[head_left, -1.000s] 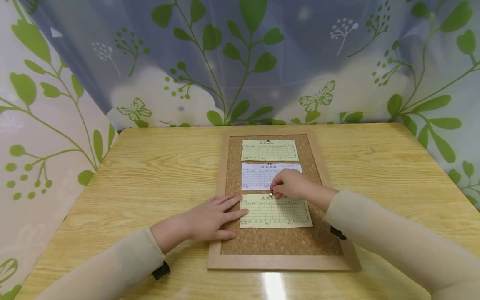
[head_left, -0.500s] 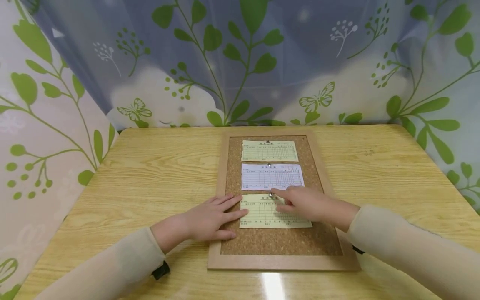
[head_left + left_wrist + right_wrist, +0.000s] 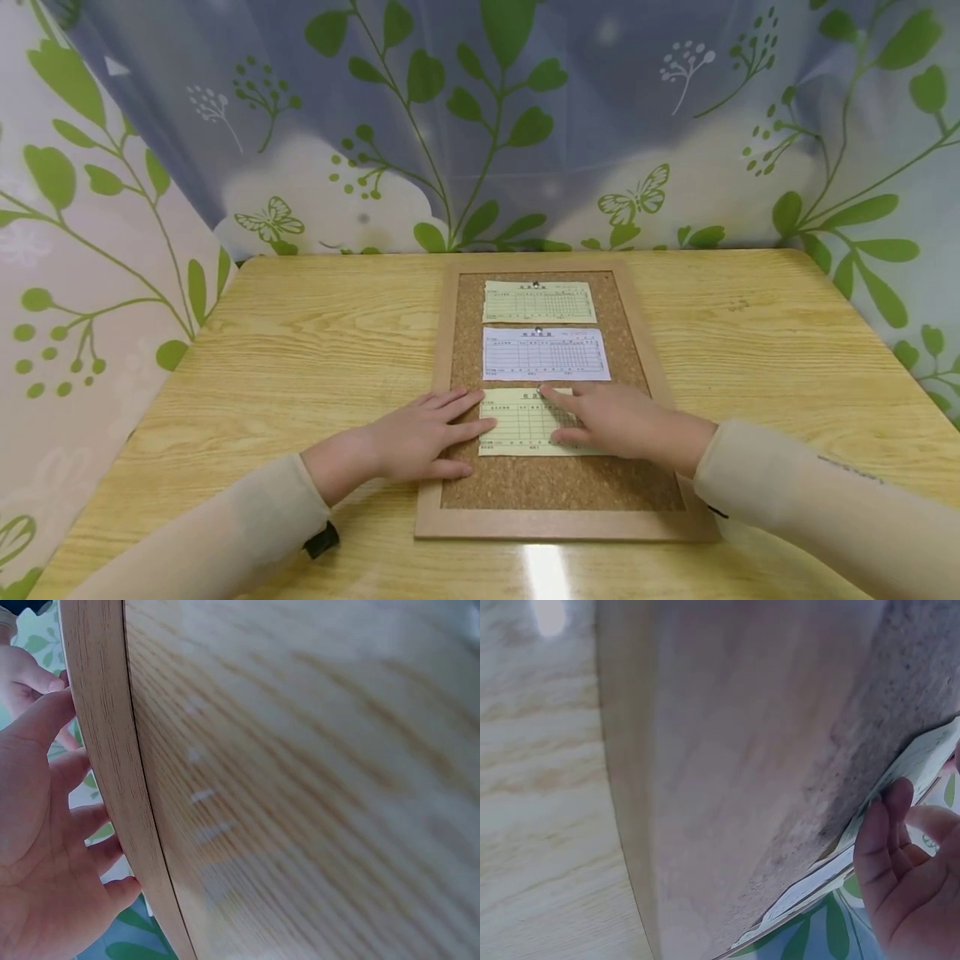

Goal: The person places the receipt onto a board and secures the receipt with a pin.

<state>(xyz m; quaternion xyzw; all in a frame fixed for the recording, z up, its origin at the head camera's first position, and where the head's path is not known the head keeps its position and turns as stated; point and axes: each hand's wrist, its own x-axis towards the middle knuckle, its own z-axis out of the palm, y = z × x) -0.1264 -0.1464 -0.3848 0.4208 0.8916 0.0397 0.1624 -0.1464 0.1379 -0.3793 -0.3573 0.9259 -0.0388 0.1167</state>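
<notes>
A cork board in a wooden frame lies on the table. Pinned to it, one above another, are a yellow form slip, a white form slip and a lower yellow form slip. My left hand lies spread over the board's left side, its fingertips on the left edge of the lower slip. With its index finger extended, my right hand presses at the metal pushpin on that slip's top edge; the fingertip mostly hides the pin. In the right wrist view, the other fingers of the right hand are bent.
Silver pushpins hold the upper slips at their top edges. The wooden table extends on both sides of the board. A leaf-patterned curtain stands behind the table.
My right hand has gone from a pinch at the lower slip's pushpin to an extended index finger, which has come down onto the pin. The left hand has stayed put.
</notes>
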